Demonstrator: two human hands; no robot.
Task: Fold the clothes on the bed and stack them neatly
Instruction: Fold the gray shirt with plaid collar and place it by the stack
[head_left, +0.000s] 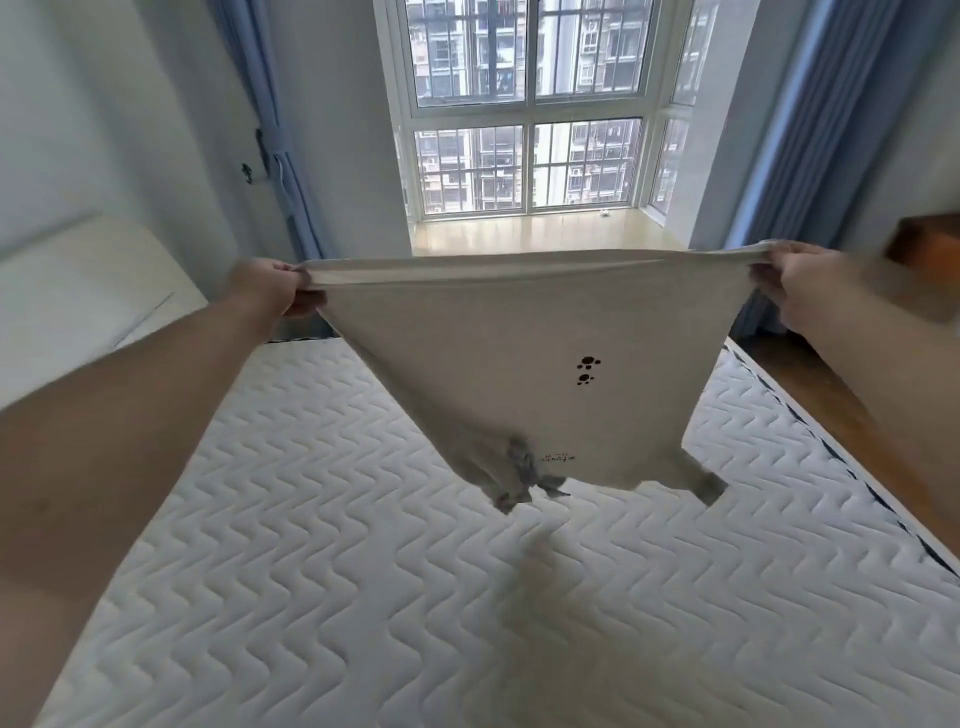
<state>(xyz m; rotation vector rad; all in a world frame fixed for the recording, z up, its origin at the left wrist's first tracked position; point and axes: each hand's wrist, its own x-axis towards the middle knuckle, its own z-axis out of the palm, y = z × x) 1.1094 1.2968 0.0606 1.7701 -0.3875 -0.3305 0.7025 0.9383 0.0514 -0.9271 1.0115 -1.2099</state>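
Both arms extended forward, raised above bed (322, 597). Left hand (275, 291) at 9 o'clock: grip clamped on one end of garment's top edge, fingers curled round it. Right hand (795, 283) at 3 o'clock: grip clamped on other end. Cream garment (519, 374) stretched taut between hands, hung above mattress, not touching it; black paw prints (588, 370) at centre, rumpled grey-trimmed bottom end at 6 o'clock.

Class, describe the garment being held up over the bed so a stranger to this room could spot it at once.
Start at the big window, then drop to the white quilted mattress. Above it, stretched between the left hand and the right hand, hangs a cream T-shirt. Two black paw prints mark it out.
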